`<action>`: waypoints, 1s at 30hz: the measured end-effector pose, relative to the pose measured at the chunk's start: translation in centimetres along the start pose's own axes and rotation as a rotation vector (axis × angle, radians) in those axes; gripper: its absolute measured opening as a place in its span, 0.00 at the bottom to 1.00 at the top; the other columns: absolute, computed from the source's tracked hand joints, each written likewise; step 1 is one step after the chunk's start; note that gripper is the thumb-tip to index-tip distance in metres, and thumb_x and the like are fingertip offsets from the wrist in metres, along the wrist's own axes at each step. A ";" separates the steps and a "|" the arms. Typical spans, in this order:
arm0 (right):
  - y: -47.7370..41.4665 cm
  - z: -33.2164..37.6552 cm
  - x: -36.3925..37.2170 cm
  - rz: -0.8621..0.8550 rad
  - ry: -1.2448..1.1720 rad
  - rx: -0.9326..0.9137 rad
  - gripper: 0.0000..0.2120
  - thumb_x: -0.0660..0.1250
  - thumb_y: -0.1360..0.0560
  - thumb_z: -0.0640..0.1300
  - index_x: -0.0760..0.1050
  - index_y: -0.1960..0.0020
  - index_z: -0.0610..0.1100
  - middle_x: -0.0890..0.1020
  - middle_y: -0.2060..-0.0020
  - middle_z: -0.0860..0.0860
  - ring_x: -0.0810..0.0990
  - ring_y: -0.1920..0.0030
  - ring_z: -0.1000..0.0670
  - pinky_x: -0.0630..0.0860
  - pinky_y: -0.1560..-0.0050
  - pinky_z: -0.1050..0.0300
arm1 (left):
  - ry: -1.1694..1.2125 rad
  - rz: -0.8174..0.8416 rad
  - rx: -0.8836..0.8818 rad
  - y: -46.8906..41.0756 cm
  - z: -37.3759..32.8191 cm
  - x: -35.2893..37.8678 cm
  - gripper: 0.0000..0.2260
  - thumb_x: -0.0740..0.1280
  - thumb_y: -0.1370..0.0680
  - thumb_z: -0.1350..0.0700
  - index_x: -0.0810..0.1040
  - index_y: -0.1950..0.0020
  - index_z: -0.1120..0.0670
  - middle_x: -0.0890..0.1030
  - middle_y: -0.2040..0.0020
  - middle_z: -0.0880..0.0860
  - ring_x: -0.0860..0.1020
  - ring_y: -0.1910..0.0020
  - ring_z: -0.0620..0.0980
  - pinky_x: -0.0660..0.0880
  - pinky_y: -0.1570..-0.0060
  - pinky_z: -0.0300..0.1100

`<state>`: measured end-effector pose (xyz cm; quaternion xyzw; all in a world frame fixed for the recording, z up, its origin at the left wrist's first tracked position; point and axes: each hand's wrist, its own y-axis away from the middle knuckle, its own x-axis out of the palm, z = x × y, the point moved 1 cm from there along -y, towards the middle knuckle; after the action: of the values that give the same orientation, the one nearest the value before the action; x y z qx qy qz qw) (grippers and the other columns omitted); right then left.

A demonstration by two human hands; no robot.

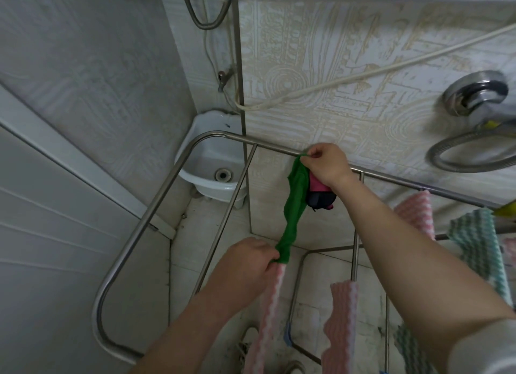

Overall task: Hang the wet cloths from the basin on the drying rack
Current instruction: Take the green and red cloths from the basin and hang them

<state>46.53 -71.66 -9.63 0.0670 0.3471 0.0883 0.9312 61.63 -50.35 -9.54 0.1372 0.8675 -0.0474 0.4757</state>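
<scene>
Head view, looking down over a steel drying rack [167,195] in a tiled bathroom corner. Stretching a green cloth [291,209] between two hands: right hand [326,164] pinching its upper end at the far rail [391,178], fingers closed on the fabric; left hand [245,262] gripping the lower, twisted end, fist closed. Also tucking a bundle of pink and dark cloth [321,196] under the right palm, probably waiting its turn. Pulling the green cloth taut, likely to untwist and spread it before draping over a rail. Hanging already on the rack: pink waffle cloths [342,318] on the near bars, another pink one [416,214] and a teal-striped one [474,239] to the right. Leaving free rail between the rounded left corner and the right hand, plus the bare crossbar [237,195] beneath it; right side crowded. Standing behind the corner, a small white basin [206,161], drain showing, apparently empty. Crossing the wall above, a white hose [363,75], clear of the hands.
</scene>
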 end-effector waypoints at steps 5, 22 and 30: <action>-0.1 -0.5 -0.4 -0.082 0.098 -0.027 0.04 0.66 0.25 0.45 0.77 0.57 0.46 0.80 0.58 0.49 0.78 0.56 0.49 0.74 0.56 0.59 | 0.027 -0.171 0.002 0.3 -0.2 -0.5 0.12 0.60 0.28 0.51 0.81 0.62 0.53 0.80 0.67 0.47 0.75 0.67 0.45 0.75 0.69 0.42; -0.1 -0.2 -1.1 -0.049 0.182 -0.066 0.06 0.67 0.27 0.40 0.81 0.52 0.44 0.81 0.52 0.48 0.77 0.53 0.52 0.73 0.51 0.61 | -0.049 -0.182 -0.146 3.7 1.3 1.0 0.03 0.68 0.30 0.59 0.81 0.60 0.53 0.80 0.65 0.47 0.76 0.71 0.42 0.76 0.72 0.38; 2.3 0.9 -0.9 -0.138 0.368 -0.186 0.06 0.65 0.26 0.40 0.74 0.49 0.45 0.75 0.48 0.46 0.76 0.53 0.46 0.76 0.55 0.53 | 0.053 -0.154 -0.081 3.1 0.0 0.8 0.12 0.60 0.26 0.49 0.81 0.53 0.51 0.80 0.59 0.46 0.77 0.64 0.42 0.73 0.66 0.33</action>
<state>46.14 -69.62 -7.96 -0.0606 0.5054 0.0666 0.8582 62.08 -47.27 -10.05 0.0520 0.8891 -0.0450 0.4526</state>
